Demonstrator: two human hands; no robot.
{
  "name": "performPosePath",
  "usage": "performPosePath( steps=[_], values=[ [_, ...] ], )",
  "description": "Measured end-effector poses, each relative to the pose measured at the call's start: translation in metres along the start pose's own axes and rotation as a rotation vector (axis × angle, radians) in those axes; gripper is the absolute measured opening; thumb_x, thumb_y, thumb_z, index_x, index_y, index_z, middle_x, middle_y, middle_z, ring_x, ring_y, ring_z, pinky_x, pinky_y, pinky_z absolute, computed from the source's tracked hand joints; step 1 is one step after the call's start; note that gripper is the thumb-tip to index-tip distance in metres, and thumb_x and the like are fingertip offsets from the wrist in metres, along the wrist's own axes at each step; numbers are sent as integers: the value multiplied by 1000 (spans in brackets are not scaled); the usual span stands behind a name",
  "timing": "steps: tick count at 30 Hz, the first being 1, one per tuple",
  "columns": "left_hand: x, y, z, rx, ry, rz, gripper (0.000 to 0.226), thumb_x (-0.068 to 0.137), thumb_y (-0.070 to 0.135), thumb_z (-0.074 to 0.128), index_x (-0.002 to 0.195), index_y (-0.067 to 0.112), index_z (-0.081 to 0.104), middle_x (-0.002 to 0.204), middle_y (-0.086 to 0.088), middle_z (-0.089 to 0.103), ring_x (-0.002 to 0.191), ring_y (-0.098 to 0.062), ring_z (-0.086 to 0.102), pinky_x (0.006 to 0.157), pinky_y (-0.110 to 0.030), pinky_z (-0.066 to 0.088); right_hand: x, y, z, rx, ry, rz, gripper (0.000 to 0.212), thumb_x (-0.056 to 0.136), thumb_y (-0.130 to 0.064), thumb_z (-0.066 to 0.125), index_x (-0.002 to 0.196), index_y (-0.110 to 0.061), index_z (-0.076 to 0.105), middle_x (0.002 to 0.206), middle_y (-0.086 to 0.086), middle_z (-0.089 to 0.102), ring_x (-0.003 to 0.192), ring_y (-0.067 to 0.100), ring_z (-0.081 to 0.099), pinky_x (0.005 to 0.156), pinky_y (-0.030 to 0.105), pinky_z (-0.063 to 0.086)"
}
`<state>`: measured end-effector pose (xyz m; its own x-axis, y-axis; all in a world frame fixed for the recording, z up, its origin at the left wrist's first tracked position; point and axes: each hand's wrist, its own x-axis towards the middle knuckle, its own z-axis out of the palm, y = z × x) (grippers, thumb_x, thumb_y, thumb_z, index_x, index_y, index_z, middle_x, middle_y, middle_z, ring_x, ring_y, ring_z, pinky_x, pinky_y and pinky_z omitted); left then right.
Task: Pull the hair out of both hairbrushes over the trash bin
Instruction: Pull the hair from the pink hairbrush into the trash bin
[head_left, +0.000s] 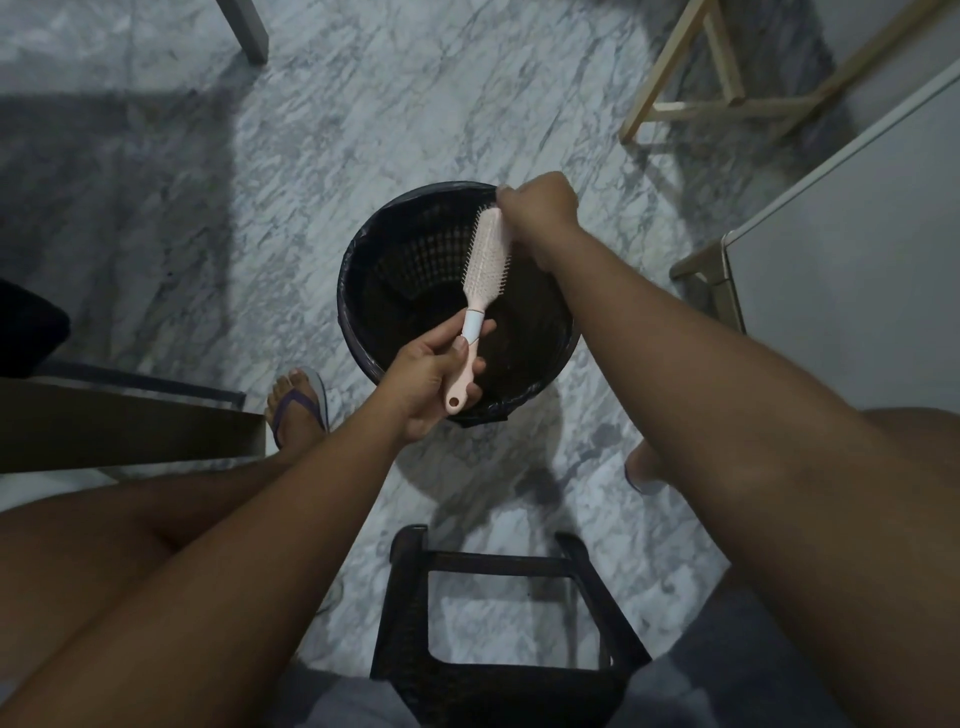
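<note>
The right hand (537, 208) is bunched into a loose fist at the far tip of the hairbrush (485, 260), knuckles up, so its fingertips are hidden and I cannot tell whether they pinch any hair or just rest on the bristles. No strands show up against the dark inside of the bin. The left hand (434, 382) is wrapped firmly around the brush handle, thumb on top, with the hanging hole at the handle's end poking out below the palm. The brush is pale pink with a white band above the handle, bristles turned leftward, held directly over the open mouth of the bin (358, 291).

No lettering can be read on the brush or the bin.

The bin is round, black, with a latticed wall and a dark liner folded over its rim, and it stands on a grey-and-white marble floor (363, 104). Nearer than the bin is a black plastic stool (509, 566), partly cut off by the person's shorts. Left of the bin a foot in a purple flip-flop (298, 410) shows; the other foot, right of the bin, is mostly hidden behind the right forearm. Beyond the bin to the right stand pale wooden legs (717, 104), and a white cabinet (857, 249) runs out of view.
</note>
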<state>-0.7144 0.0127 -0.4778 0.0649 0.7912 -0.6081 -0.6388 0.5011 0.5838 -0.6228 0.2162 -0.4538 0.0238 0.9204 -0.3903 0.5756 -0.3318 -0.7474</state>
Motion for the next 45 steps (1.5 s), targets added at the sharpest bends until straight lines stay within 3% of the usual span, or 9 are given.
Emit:
performPosePath(
  steps=[3, 7, 12, 17, 23, 29, 35, 40, 45],
  values=[
    [0, 2, 2, -62, 9, 7, 41, 104, 3, 39, 140, 16, 54, 135, -2, 62, 74, -13, 53, 57, -24, 41, -10, -3, -4, 371, -180, 202, 20, 99, -14, 57, 82, -4, 54, 75, 9, 62, 64, 21, 64, 51, 32, 59],
    [3, 4, 1, -97, 26, 12, 40, 104, 5, 40, 139, 16, 54, 135, -2, 62, 75, -13, 53, 57, -24, 41, -26, 6, -3, 367, -292, 185, 26, 101, -1, 48, 76, -4, 51, 79, 17, 62, 64, 23, 65, 50, 30, 59],
    [3, 5, 1, -101, 30, 13, 40, 104, 5, 40, 141, 16, 53, 132, 0, 64, 74, -12, 52, 56, -23, 41, -31, 20, -9, 353, -255, 255, 31, 105, -4, 36, 78, -6, 50, 99, 21, 62, 64, 24, 62, 37, 28, 53],
    [2, 5, -7, -41, 73, -7, 40, 104, 5, 40, 140, 16, 54, 136, -3, 62, 74, -13, 52, 55, -23, 42, -26, 28, -16, 372, -57, 203, 20, 103, -12, 42, 110, -3, 59, 92, 11, 67, 74, 20, 69, 54, 33, 61],
    [6, 11, -8, -233, 85, 30, 37, 105, 8, 38, 135, 15, 58, 126, -1, 62, 73, -10, 54, 55, -22, 46, -35, 44, -9, -133, -180, 98, 27, 94, -16, 47, 76, -2, 63, 75, 16, 73, 61, 28, 73, 55, 39, 63],
    [7, 16, -8, -186, 93, 48, 37, 105, 8, 39, 136, 17, 57, 137, 0, 59, 75, -11, 51, 56, -22, 43, -39, 58, -4, -290, -317, 107, 19, 93, -14, 58, 93, 3, 66, 87, 20, 74, 65, 31, 74, 58, 50, 62],
    [8, 7, -3, -154, 89, 14, 40, 104, 6, 40, 141, 16, 53, 133, -1, 62, 75, -12, 52, 56, -22, 42, -45, 28, -1, 309, -364, -17, 36, 90, -32, 72, 106, 0, 71, 104, 15, 74, 80, 18, 74, 69, 37, 64],
    [8, 7, -1, -114, 103, -4, 40, 104, 5, 41, 139, 18, 55, 130, 0, 64, 78, -13, 52, 56, -23, 43, -42, 30, 4, 140, -327, -87, 27, 79, -14, 83, 94, 7, 74, 92, 19, 75, 82, 25, 76, 71, 34, 64],
    [7, 6, -4, -135, 102, -21, 40, 103, 6, 41, 140, 16, 54, 122, 0, 68, 75, -13, 53, 53, -22, 42, -41, 26, 2, 48, -269, -80, 24, 86, -14, 76, 88, 9, 70, 73, 14, 71, 50, 12, 66, 53, 21, 58]
  ],
)
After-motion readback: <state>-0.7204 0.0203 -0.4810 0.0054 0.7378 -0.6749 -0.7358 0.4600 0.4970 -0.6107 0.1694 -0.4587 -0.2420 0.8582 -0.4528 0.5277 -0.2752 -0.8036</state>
